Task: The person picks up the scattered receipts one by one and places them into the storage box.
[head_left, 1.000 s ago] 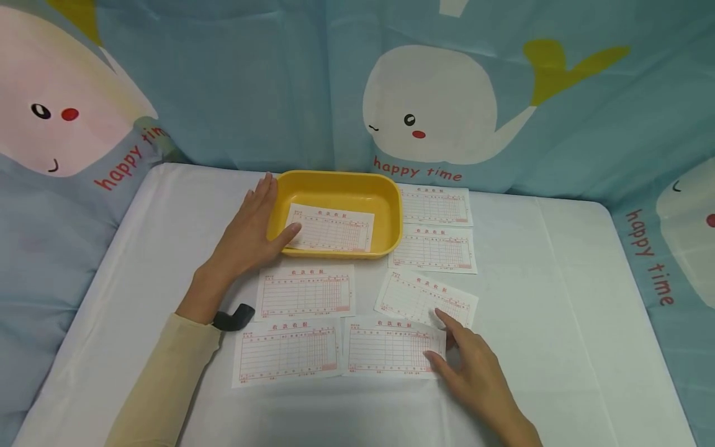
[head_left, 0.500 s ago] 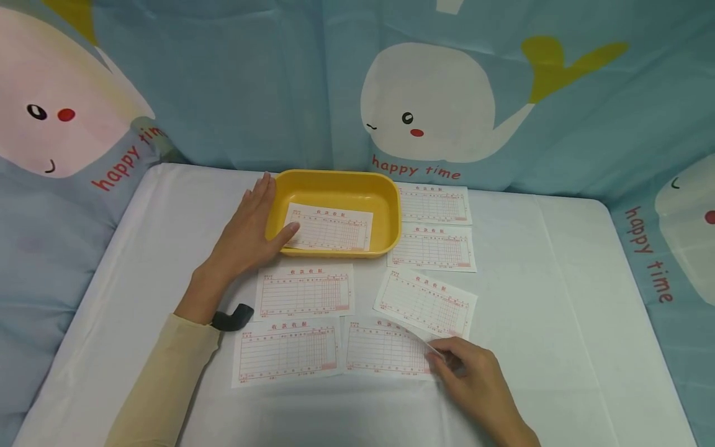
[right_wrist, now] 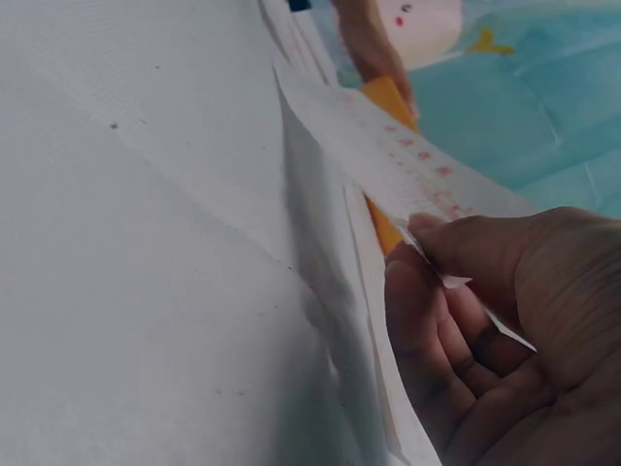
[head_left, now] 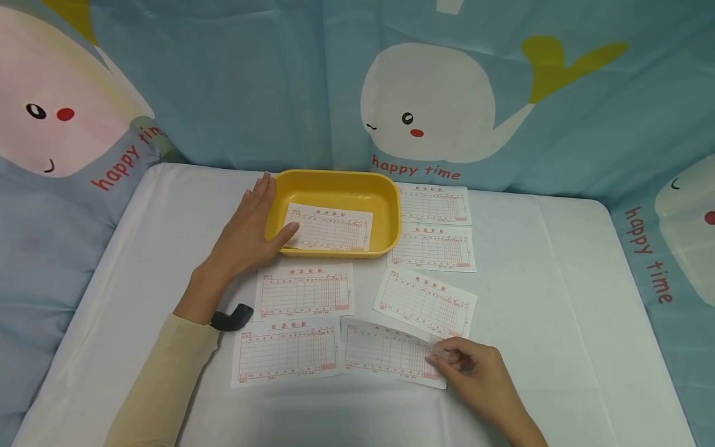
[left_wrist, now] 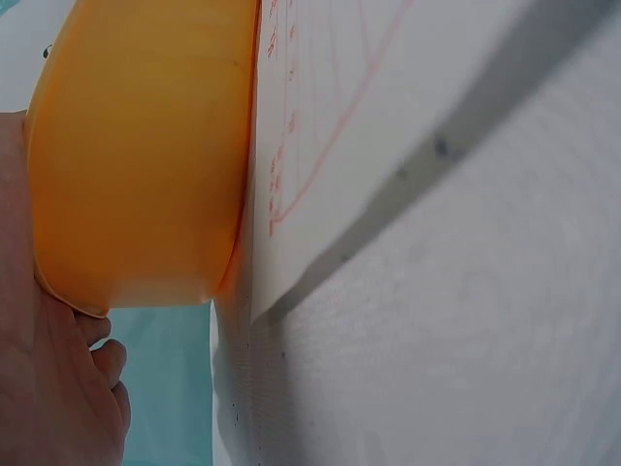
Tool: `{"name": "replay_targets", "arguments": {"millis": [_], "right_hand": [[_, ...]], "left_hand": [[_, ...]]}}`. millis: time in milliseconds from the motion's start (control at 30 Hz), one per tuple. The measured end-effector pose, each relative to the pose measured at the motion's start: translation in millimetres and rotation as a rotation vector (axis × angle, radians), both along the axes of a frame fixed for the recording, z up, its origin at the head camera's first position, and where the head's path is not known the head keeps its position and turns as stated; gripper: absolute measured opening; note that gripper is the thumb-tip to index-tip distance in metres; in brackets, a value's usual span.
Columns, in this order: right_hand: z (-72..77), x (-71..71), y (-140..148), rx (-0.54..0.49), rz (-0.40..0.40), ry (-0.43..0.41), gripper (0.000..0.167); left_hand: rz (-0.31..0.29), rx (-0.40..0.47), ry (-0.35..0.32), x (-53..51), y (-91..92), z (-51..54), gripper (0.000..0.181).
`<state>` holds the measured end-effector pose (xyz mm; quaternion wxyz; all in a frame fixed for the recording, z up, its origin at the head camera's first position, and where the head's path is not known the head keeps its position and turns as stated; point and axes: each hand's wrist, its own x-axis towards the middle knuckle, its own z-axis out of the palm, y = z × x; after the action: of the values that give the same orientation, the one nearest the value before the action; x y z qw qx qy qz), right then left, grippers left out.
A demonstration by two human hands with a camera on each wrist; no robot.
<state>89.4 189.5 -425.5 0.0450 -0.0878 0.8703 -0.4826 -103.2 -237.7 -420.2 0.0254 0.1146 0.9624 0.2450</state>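
In the head view my right hand (head_left: 480,380) pinches the right edge of a receipt slip (head_left: 385,351) printed in red, between thumb and fingers. The slip bends, its right side raised off the table; the right wrist view shows the pinched paper (right_wrist: 388,146) close up. My left hand (head_left: 242,233) rests against the left side of a yellow plastic tray (head_left: 391,186), fingers straight along the rim and thumb over the front left corner. Inside the tray lies another receipt slip (head_left: 329,228). The left wrist view shows the tray's outer wall (left_wrist: 146,155) beside the palm.
Several more slips lie flat on the white-covered table (head_left: 558,310): two right of the tray, a tilted slip (head_left: 427,302) behind the pinched one, and two at left, one a front slip (head_left: 287,352). A blue whale-print cloth (head_left: 251,81) hangs behind.
My right hand has closed its fingers on the slip's right edge and raised that side, first folding it up, now bending it upward. My left hand and the tray stay put.
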Motion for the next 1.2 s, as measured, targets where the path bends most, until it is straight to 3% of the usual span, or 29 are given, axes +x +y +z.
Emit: {"name": "replay_targets", "arguments": {"millis": [367,533,733,967,1200], "right_hand": [[10.6,-4.3,9.3,-0.028,-0.015,-0.158,0.018],[14.2,-8.4,13.2,-0.1,-0.029,-0.207,0.008],[18.7,-14.7,15.6,-0.148,-0.062,-0.257,0.008],[25.0,-23.9,12.0,-0.148,-0.089,-0.288,0.011],[33.8,-40.4,4.5,-0.123,-0.123,-0.251,0.012]], "left_hand": [[-0.003,-0.001,-0.003,-0.2,-1.1,-0.8,0.1],[0.0,-0.001,-0.002,-0.6,-1.2,-2.1,0.101],[-0.005,0.001,0.006,-0.5,-1.5,-2.5,0.1],[-0.013,0.01,0.004,0.0,-2.3,-2.9,0.1],[-0.011,0.013,0.014,-0.7,-1.5,-3.5,0.1]]}}
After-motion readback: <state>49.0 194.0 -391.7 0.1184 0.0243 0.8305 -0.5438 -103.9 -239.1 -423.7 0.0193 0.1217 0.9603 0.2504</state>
